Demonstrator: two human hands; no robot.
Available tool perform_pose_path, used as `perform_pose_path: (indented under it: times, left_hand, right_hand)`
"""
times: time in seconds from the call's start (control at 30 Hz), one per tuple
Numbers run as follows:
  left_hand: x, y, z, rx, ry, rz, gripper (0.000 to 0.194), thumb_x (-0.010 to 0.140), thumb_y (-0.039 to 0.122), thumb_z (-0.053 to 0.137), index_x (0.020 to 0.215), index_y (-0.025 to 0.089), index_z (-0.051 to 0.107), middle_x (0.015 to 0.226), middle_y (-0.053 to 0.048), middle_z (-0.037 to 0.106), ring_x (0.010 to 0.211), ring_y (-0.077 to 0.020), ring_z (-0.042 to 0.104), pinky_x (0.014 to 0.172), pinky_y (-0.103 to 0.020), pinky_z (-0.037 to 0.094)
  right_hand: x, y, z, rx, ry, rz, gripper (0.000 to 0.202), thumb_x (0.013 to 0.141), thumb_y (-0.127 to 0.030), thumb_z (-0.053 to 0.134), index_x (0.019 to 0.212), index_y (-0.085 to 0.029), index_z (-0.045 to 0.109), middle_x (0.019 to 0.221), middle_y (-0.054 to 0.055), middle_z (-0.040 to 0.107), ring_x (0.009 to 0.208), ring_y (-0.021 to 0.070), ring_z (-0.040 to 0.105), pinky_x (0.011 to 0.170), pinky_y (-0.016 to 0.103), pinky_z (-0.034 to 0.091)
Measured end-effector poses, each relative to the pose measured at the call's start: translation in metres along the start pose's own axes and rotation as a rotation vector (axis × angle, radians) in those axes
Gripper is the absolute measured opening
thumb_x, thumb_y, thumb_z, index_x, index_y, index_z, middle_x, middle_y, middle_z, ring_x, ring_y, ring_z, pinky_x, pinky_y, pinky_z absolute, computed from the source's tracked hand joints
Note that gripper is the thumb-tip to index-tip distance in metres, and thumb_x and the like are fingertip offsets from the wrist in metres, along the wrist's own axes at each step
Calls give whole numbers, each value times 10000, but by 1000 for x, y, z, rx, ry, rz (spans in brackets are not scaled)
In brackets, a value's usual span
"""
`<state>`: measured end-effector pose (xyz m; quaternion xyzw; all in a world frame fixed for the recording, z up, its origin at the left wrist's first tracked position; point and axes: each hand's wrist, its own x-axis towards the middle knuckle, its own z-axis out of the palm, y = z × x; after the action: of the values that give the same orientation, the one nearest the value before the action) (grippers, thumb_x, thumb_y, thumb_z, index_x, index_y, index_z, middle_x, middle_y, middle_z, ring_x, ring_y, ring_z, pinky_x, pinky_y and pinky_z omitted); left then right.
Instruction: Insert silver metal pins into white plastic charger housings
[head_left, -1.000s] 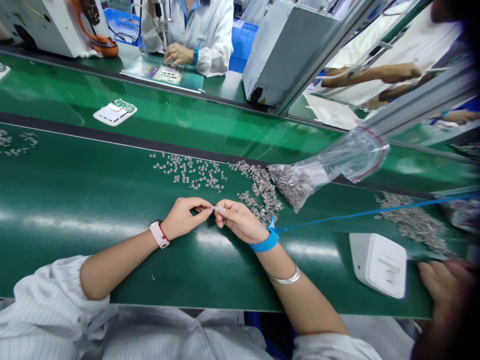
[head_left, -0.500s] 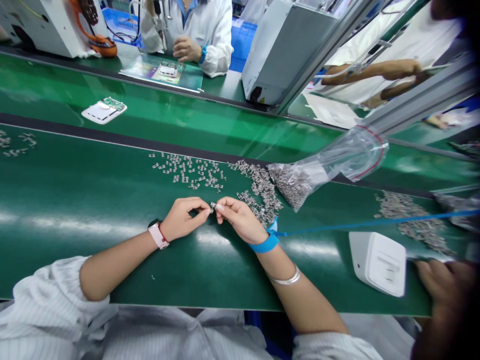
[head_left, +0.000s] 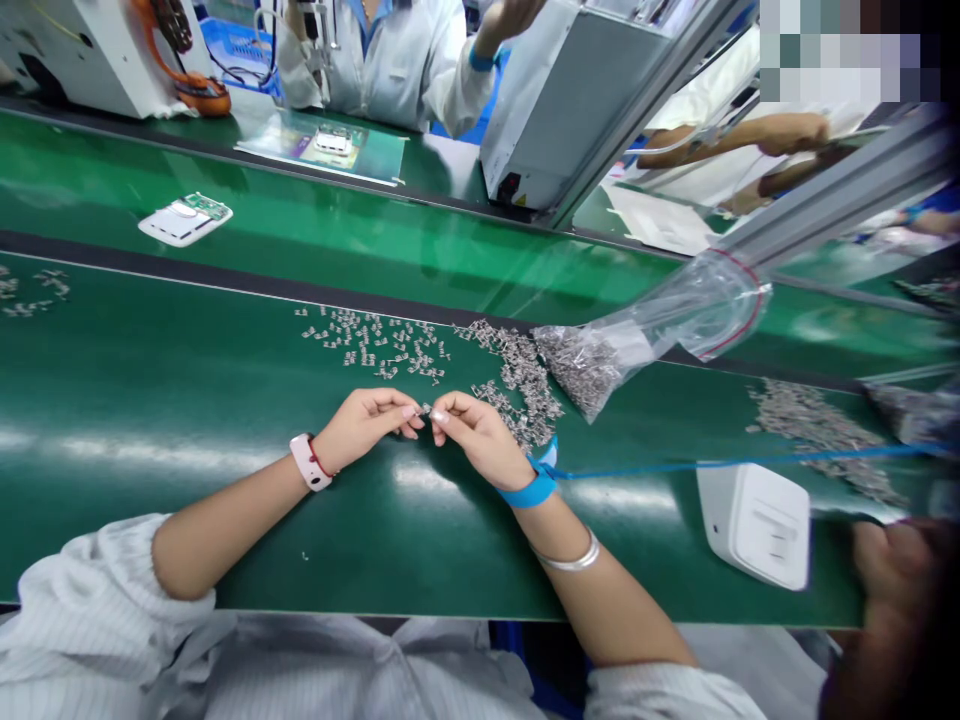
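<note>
I have a small metal part (head_left: 426, 409) up between the fingertips, just above the worktop (head_left: 360, 560), too tiny on my feed to make out its shape. My left hand (head_left: 367, 424) is pinched on one side of it, thumb against forefinger, and my right hand (head_left: 484, 437) pinches the other, so the two sets of fingertips nearly meet.

Just beyond the hands I see loose metal pieces (head_left: 365, 355) spread out singly, and right of them a denser heap (head_left: 531, 385) that reaches down beside my right hand. A clear bag (head_left: 592, 368) of similar pieces lies against that heap, its mouth with a red line pointing off to the right.

My right wrist wears a blue strap (head_left: 529, 490), its cord running right across the worktop; a silver bangle (head_left: 581, 555) sits farther up the arm. My left wrist has a pale pink band (head_left: 310, 463).

Well to the right stands a white box (head_left: 772, 525), near a co-worker's blurred hand (head_left: 892, 565). Past the dark edge strip, a white case with a circuit board (head_left: 186, 218) lies on the green surface. Across from me, another co-worker's sleeve (head_left: 469, 90) is raised beside a grey machine (head_left: 555, 110).
</note>
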<state>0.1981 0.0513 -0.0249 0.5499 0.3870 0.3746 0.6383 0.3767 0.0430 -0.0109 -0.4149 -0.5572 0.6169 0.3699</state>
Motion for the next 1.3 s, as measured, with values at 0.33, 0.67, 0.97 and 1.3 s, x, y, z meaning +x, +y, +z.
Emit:
perform_pose_path:
  times: [0.33,0.67,0.97,1.3]
  left_hand:
    - [5,-4,-2,-103,64,-49,233,702,323,689,812,120,658,753,-54,692,683,-131,645,661,-240,518]
    - [4,-2,-2,-135,157,-31,263,641,293,733,831,123,671,795,-52,701,752,-150,655,783,-300,517]
    - [3,1,-2,-42,96,21,188,687,276,690,796,127,660,788,-39,687,733,-138,639,741,-270,515]
    - [2,-1,-3,166,95,175,130,756,251,620,809,135,650,781,-46,670,726,-141,619,681,-247,500]
  right_hand:
    - [-2,0,4,-106,63,-44,237,788,-406,565,745,-176,524,636,-19,511,577,95,489,579,244,404]
    - [3,8,3,306,-74,132,238,750,-375,623,720,-164,518,616,-33,514,531,76,471,546,229,381]
    - [2,8,1,123,-55,46,217,773,-354,606,715,-157,535,626,-30,530,559,74,495,593,227,394]
    - [-1,-1,-8,-370,65,-233,124,833,-266,523,752,-173,541,662,-6,538,617,102,509,607,238,410]
